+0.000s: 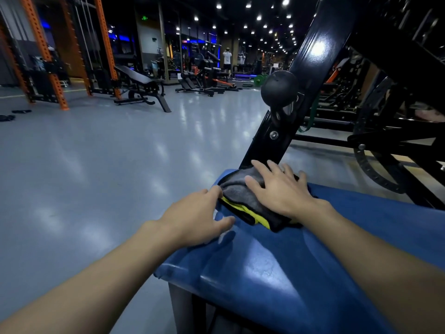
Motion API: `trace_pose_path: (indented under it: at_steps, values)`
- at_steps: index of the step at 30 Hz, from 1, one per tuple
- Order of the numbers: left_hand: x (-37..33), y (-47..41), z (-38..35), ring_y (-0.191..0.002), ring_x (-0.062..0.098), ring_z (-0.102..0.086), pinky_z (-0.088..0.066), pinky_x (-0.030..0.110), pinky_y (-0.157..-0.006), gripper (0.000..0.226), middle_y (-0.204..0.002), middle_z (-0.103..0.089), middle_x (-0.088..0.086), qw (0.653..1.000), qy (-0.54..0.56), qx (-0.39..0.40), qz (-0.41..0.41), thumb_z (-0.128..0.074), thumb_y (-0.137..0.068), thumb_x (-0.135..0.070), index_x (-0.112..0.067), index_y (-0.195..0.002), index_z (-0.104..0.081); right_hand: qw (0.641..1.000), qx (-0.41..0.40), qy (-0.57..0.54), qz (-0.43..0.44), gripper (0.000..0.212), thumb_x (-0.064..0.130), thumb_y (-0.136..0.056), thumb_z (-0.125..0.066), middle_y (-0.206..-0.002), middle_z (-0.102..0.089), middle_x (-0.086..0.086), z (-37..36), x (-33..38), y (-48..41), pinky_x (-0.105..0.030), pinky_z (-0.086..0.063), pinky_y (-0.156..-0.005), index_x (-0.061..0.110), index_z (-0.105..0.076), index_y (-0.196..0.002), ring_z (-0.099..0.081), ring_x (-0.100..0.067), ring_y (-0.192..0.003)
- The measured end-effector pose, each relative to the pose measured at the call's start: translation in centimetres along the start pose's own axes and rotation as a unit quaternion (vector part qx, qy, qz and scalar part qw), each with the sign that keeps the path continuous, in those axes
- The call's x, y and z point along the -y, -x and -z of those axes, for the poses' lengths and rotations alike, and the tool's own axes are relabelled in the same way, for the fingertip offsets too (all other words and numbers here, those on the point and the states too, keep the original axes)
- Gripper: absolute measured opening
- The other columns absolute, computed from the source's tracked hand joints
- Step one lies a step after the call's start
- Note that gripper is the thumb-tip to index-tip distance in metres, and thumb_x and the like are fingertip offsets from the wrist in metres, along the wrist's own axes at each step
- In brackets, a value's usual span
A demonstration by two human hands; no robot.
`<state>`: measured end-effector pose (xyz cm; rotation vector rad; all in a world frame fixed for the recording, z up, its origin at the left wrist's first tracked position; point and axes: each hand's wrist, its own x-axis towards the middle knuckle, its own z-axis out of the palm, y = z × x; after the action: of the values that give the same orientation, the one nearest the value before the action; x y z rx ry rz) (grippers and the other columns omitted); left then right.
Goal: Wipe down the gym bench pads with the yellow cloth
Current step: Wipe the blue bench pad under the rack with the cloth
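Both forearms reach forward over the blue bench pad (289, 273). The right hand (279, 189) lies palm down with fingers straight and spread, pressing flat on the folded cloth (243, 201), grey on top with yellow showing at its near edge, which sits at the pad's far end. The left hand (199, 215) rests on the pad's left edge, fingers relaxed and gripping nothing, its fingertips touching the cloth's left side. A black frame post (308, 75) rises just beyond the pad.

Glossy grey gym floor (120, 153), orange racks (41, 51), black incline bench (137, 78) (ceiling spotlights (258, 18) overhead).
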<state>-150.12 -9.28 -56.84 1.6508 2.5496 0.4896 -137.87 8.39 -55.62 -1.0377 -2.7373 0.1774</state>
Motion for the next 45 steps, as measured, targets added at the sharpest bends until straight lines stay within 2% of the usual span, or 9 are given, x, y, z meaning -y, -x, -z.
trace_pose_path:
  at_steps: [8, 14, 16, 20, 25, 31, 34, 41, 45]
  values:
    - [0.0, -1.4, -0.7, -0.140, 0.015, -0.032, -0.032, 0.028, -0.110, 0.095, -0.150, -0.030, -0.004, 0.994, 0.112, 0.004, -0.010, -0.073, -0.084, -0.048, -0.022, -0.155, -0.015, 0.997, -0.054, -0.055, -0.017, 0.063, 0.046, -0.092, -0.055, -0.130, -0.057, -0.003, 1.1, -2.4, -0.8, -0.045, -0.029, -0.097, 0.025, -0.036, -0.148, -0.046, -0.029, -0.127]
    - [-0.6, -2.1, -0.6, -0.104, 0.011, -0.056, -0.039, 0.000, -0.074, 0.115, -0.140, -0.035, -0.005, 0.982, 0.189, 0.015, -0.010, -0.081, -0.080, -0.024, -0.021, -0.160, 0.001, 0.994, -0.085, -0.075, -0.005, 0.003, 0.035, -0.092, -0.065, -0.110, -0.046, 0.010, 1.0, -3.0, 0.6, -0.039, -0.026, -0.094, 0.035, -0.063, -0.091, -0.041, -0.019, -0.121]
    - [-0.6, -2.0, -0.7, -0.111, 0.010, -0.047, -0.035, -0.001, -0.078, 0.114, -0.143, -0.027, -0.004, 0.982, 0.186, 0.015, -0.014, -0.080, -0.082, -0.024, -0.022, -0.160, 0.003, 0.993, -0.087, -0.082, 0.022, 0.020, 0.031, -0.094, -0.062, -0.110, -0.046, 0.014, 1.0, -2.6, 1.3, -0.037, -0.025, -0.093, 0.036, -0.054, -0.077, -0.041, -0.015, -0.117]
    - [-0.6, -1.9, -0.8, -0.128, 0.021, -0.048, -0.039, 0.014, -0.089, 0.114, -0.154, -0.011, -0.005, 0.981, 0.192, 0.021, -0.002, -0.079, -0.084, -0.024, -0.021, -0.160, 0.006, 0.980, -0.090, -0.179, 0.017, 0.009, 0.023, -0.095, -0.061, -0.099, -0.059, 0.005, 0.8, -2.7, 1.5, -0.037, -0.043, -0.084, 0.025, -0.053, -0.091, -0.057, -0.021, -0.097]
    - [-0.3, -2.1, -0.8, -0.127, 0.009, -0.039, -0.027, 0.003, -0.086, 0.111, -0.157, -0.015, -0.002, 0.982, 0.188, 0.025, -0.017, -0.079, -0.083, -0.024, -0.020, -0.159, 0.002, 0.964, -0.064, -0.255, -0.051, 0.051, 0.017, -0.090, -0.070, -0.116, -0.064, -0.006, 1.0, -2.6, 1.0, -0.029, -0.045, -0.085, 0.010, -0.053, -0.138, -0.059, -0.022, -0.107]
    - [-0.4, -2.2, -0.6, -0.123, 0.016, -0.049, -0.038, 0.010, -0.085, 0.112, -0.159, -0.013, -0.002, 0.983, 0.181, 0.033, -0.021, -0.078, -0.084, -0.022, -0.019, -0.160, 0.005, 0.948, -0.074, -0.308, 0.039, 0.036, -0.007, -0.078, -0.061, -0.085, -0.065, 0.006, 0.8, -2.6, 3.6, -0.013, -0.045, -0.070, 0.029, -0.064, -0.078, -0.060, -0.012, -0.084]
    - [-0.2, -2.1, -0.5, -0.128, 0.014, -0.042, -0.030, 0.007, -0.087, 0.113, -0.160, -0.013, 0.000, 0.986, 0.163, 0.036, -0.019, -0.078, -0.084, -0.024, -0.019, -0.160, 0.005, 0.951, -0.045, -0.301, 0.059, 0.025, 0.007, -0.072, -0.055, -0.082, -0.068, 0.002, 0.7, -3.0, 5.4, -0.030, -0.052, -0.068, 0.030, -0.064, -0.070, -0.063, -0.018, -0.077]
    - [0.7, -0.7, 1.0, -0.124, 0.010, -0.043, -0.030, 0.012, -0.092, 0.094, -0.148, -0.025, -0.009, 0.987, 0.136, 0.080, -0.017, -0.081, -0.080, -0.037, -0.026, -0.154, -0.025, 0.964, -0.112, -0.237, 0.047, 0.025, 0.032, -0.097, -0.050, -0.117, -0.064, 0.009, 1.1, -1.5, 4.1, -0.039, -0.039, -0.104, 0.026, -0.067, -0.114, -0.053, -0.015, -0.117]
    - [0.9, -0.1, 1.0, -0.117, 0.006, -0.044, -0.036, 0.017, -0.094, 0.096, -0.138, -0.025, -0.016, 0.987, 0.133, 0.094, -0.014, -0.084, -0.074, -0.047, -0.031, -0.150, -0.027, 0.987, 0.031, -0.153, 0.028, 0.058, 0.069, -0.095, -0.029, -0.157, -0.034, 0.010, -0.1, 0.5, 2.2, -0.046, -0.010, -0.120, 0.042, -0.040, -0.146, -0.015, -0.023, -0.151]
